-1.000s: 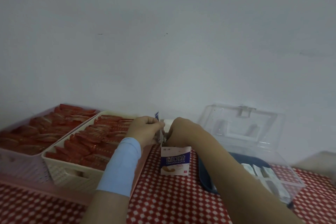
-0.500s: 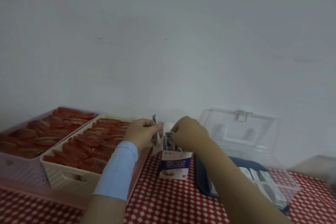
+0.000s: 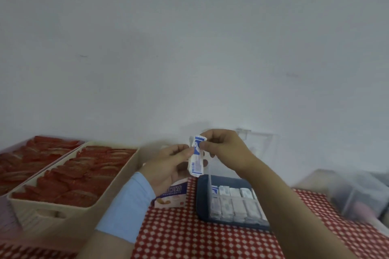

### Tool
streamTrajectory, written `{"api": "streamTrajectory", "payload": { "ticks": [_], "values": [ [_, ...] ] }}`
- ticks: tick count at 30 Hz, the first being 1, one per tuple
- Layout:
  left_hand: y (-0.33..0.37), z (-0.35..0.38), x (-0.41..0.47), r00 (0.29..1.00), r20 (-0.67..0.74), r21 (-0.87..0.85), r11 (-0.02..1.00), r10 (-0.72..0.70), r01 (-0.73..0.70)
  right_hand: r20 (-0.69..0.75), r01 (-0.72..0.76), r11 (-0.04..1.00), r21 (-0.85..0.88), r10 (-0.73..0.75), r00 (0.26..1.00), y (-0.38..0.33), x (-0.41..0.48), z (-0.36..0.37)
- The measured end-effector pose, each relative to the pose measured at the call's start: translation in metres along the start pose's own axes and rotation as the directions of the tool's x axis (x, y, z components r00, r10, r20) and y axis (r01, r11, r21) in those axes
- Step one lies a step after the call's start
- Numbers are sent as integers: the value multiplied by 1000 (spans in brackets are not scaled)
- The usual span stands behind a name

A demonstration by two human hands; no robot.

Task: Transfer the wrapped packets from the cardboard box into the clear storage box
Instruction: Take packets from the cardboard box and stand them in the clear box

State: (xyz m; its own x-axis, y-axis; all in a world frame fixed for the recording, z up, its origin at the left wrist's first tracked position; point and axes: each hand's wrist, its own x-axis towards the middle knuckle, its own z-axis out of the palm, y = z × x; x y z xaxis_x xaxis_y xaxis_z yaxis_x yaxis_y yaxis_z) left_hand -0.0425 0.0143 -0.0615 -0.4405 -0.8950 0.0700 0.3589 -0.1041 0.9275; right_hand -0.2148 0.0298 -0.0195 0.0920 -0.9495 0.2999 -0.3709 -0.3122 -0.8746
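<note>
A white-and-blue wrapped packet [image 3: 196, 156] hangs upright in the air between both hands. My left hand [image 3: 168, 167] pinches its left edge and my right hand [image 3: 223, 148] pinches its top right corner. Below the left hand stands the small cardboard box [image 3: 171, 195], purple and white, partly hidden by my wrist. To its right lies the clear storage box [image 3: 202, 195] with a dark blue base and its lid [image 3: 257, 143] raised behind my right hand. Several white wrapped packets [image 3: 235, 204] lie in rows inside it.
Two baskets, a cream one [image 3: 52, 214] and a pink one [image 3: 8, 174], full of red packets fill the left side. A translucent container [image 3: 357, 193] sits at the far right. The red-and-white checked cloth [image 3: 189, 233] covers the table; a wall rises close behind.
Both hands have risen from the cardboard box, lifting a packet clear of it. The view has shifted so the storage box's contents show more fully.
</note>
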Motion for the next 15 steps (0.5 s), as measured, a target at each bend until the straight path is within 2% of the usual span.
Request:
{"api": "streamTrajectory", "payload": {
  "ticks": [3, 6, 11, 15],
  "values": [
    [-17, 21, -2, 999, 24, -92, 995, -23, 25, -35, -38, 997, 73, 41, 999, 7, -12, -6],
    [-31, 36, -1, 1000, -20, -191, 982, 0, -4, -59, -62, 997, 42, 64, 996, 8, -24, -14],
    [-44, 60, 1, 998, -59, -269, 963, -5, -11, -75, -55, 981, -187, 41, 996, 12, -37, -38],
    [-46, 74, 4, 999, -40, -235, 972, -15, 5, 171, 7, 949, -314, 50, 984, 4, -55, -61]
  ]
}}
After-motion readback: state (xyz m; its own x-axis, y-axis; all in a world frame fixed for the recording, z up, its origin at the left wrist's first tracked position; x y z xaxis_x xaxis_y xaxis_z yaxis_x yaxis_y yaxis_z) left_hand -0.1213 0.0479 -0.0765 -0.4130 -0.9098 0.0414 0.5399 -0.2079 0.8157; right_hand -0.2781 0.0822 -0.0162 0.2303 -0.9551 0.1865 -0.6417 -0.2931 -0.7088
